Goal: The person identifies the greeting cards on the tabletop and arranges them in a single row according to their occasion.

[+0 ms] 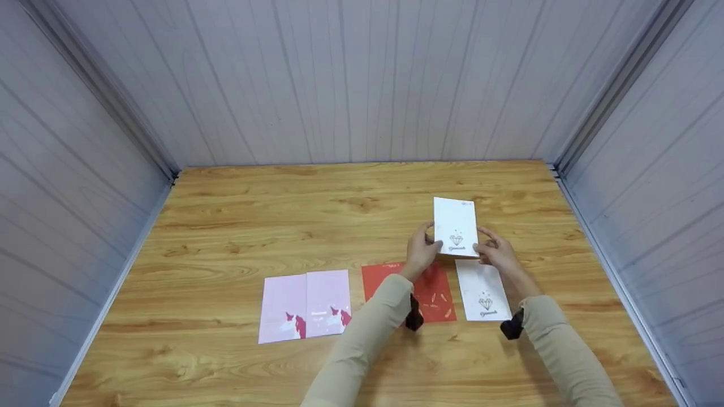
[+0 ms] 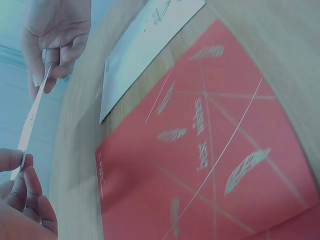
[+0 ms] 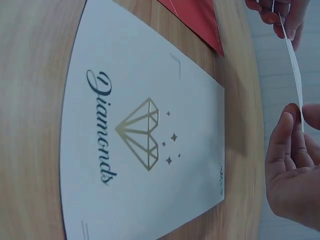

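Note:
Both hands hold a white card [image 1: 456,220] with a diamond drawing above the table. The left hand [image 1: 422,250] pinches its left edge, and the right hand [image 1: 499,252] pinches the lower right edge. Seen edge-on, the held card [image 2: 34,115] spans between the two hands in the left wrist view. Beneath the right hand lies a second white card [image 3: 145,127], printed "Diamonds" under a gold diamond. Red cards [image 2: 200,130] with gold feathers and "best wishes" lie under the left forearm, which partly hides them.
Two pink cards [image 1: 283,308] with a unicorn picture lie side by side, slightly overlapping, left of the red ones. The wooden table [image 1: 254,220] is bounded by pale panel walls [image 1: 362,79] at the back and both sides. Dark wrist cameras [image 1: 414,316] sit at the cuffs.

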Motion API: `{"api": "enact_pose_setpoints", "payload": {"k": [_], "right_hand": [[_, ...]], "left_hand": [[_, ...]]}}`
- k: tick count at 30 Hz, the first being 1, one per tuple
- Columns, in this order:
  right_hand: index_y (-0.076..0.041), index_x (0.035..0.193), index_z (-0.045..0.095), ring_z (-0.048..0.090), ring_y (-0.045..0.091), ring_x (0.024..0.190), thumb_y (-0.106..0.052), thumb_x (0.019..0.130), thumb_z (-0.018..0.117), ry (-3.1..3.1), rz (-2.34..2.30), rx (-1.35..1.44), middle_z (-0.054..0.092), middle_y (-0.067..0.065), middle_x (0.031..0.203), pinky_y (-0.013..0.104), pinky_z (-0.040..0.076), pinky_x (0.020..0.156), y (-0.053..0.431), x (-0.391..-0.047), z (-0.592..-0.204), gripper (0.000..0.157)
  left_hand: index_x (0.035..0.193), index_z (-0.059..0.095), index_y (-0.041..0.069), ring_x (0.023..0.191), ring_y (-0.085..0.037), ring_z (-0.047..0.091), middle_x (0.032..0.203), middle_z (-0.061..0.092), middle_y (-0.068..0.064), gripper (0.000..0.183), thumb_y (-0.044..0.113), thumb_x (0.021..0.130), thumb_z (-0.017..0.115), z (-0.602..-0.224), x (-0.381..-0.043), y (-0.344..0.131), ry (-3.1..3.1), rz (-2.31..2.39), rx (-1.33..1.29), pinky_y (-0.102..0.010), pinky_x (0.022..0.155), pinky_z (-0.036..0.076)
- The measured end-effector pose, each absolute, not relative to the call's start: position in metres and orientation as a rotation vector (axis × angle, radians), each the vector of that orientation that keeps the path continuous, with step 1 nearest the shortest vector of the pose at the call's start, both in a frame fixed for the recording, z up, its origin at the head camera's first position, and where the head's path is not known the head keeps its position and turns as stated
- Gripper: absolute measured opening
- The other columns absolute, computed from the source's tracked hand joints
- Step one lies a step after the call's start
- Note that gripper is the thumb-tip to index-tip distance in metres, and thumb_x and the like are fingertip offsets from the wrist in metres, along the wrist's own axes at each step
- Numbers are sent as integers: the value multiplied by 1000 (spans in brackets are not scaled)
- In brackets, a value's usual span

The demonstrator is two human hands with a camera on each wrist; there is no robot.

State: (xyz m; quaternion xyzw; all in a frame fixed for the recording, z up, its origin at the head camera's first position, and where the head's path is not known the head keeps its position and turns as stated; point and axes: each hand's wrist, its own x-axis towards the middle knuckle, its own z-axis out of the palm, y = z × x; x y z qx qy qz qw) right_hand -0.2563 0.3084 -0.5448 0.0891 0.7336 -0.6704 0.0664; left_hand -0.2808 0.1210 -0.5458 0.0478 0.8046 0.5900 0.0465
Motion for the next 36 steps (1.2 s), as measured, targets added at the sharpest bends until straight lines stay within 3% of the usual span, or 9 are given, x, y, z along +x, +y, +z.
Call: {"api": "enact_pose_setpoints", "payload": {"k": [7,13,20,26,31,36], "right_hand": [[0,135,29,56,9,68,-3,84,56,2227,-2025,299,53,0,81,24,46,66,320,-253,-547,58],[0,134,33,53,11,83,-9,85,56,2324,-1976,287,51,8,101,23,44,71,328,-245,-547,55],[-6,127,46,50,13,93,-17,81,64,2295,-2111,317,49,7,109,21,44,71,362,-255,-587,50],[-5,125,47,47,14,95,-19,80,65,2343,-2089,430,48,7,109,17,44,68,391,-261,-614,50],[-10,117,56,50,5,90,-19,78,68,2368,-2081,336,55,-4,97,16,44,69,395,-241,-590,41],[8,123,44,50,-1,85,-18,81,64,2402,-1981,279,53,-8,94,18,43,71,385,-212,-544,53]], "left_hand": [[124,47,6,62,-9,47,71,50,1,45,2,80,61,-548,-271,128,2370,1821,164,-21,55,41],[119,49,5,56,-9,50,70,52,1,42,0,79,61,-550,-261,135,2317,1873,191,-22,51,42],[117,51,8,60,-7,49,70,51,3,41,1,79,62,-552,-249,144,2335,1868,260,-21,52,42],[117,51,7,63,-4,47,72,52,6,42,2,78,64,-552,-238,156,2366,1839,346,-18,54,39],[119,51,4,77,-9,48,86,53,1,43,6,78,65,-551,-229,165,2478,1761,481,-18,66,39],[120,52,7,93,-10,42,99,49,-1,44,15,79,66,-553,-220,171,2611,1624,589,-18,77,34]]}}
